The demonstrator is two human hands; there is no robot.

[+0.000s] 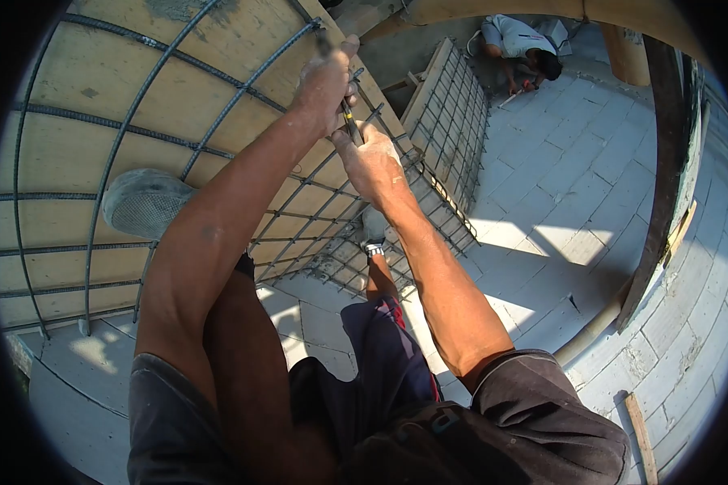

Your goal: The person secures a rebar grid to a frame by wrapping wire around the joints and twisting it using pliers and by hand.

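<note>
Rod grid [123, 124] over plywood board [81, 73], left side. Left hand [325, 87] at board's right edge, ahead of right hand [370, 162]; tool handle [350, 121] between. Shoe [146, 204] on grid, left. Second mesh [451, 121] right of board; co-worker [514, 36] beyond, far right, on block floor [574, 162].

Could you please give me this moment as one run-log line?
left hand: gripping dark tool | right hand: gripping same tool | nearby: steel bars over wooden boards | background: crouching person
</note>
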